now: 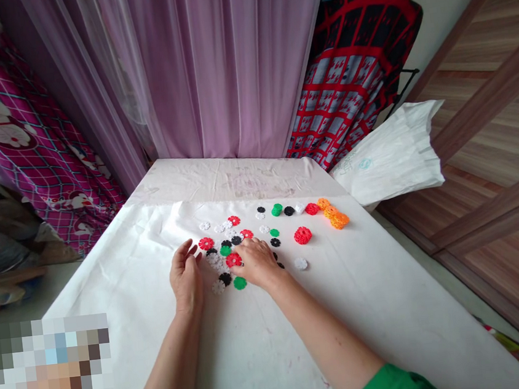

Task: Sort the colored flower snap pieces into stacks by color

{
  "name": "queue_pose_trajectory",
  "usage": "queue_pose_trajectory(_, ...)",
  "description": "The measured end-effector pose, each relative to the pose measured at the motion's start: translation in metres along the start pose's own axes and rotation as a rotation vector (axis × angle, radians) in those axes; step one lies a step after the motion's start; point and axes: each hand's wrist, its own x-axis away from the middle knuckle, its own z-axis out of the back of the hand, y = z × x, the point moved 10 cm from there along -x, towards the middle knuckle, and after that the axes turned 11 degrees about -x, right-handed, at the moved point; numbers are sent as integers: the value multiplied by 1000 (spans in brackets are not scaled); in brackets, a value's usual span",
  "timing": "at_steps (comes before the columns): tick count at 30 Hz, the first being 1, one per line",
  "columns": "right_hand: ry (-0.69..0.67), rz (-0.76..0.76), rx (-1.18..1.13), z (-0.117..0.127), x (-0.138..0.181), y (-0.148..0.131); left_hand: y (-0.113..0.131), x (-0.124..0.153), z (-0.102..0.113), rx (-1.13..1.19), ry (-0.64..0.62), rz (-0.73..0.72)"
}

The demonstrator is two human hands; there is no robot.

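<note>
Flower-shaped plastic discs in several colours lie in a loose heap on a white-covered table [266,342]. My left hand [187,276] rests at the heap's left edge, its fingers loosely bent and apart, with nothing visible in them. Close to its fingertips is a red disc [206,243]. My right hand [257,261] reaches over the heap's right side, thumb and forefinger apart beside another red disc [233,260]; its other fingertips are partly hidden. Between the hands lie white discs [215,261], a green disc [225,251] and black discs. Nearer me is another green disc [240,282].
Along the back right runs a row of grouped discs: green [277,209], black [289,210], white, red [312,209] and orange [336,216]. A red stack [303,235] and a white disc [301,264] lie right of my hand. A white sack [389,153] stands beyond the table's right edge.
</note>
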Motion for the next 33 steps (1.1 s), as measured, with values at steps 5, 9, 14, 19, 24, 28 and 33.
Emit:
queue_pose_trajectory(5,-21,-16,-24,2,-6,-2,0,-5,7,58,40,32)
queue_pose_trajectory(9,64,-73,-105,15,2,24,3,-14,20,66,98,40)
queue_pose_trajectory(14,153,-37,-121,28,9,46,4,-25,40,51,180,36)
queue_pose_trajectory(19,77,146,-102,14,0,10,6,-27,43,-5,189,-2)
queue_pose_trajectory(24,6,44,-11,4,-8,-4,7,-26,38,-106,163,-40)
queue_pose_trajectory(28,-17,-1,-47,2,-10,-4,8,-27,36,-175,143,-69)
queue_pose_trajectory(33,54,-44,-182,19,-2,19,5,-28,36,-182,134,-47)
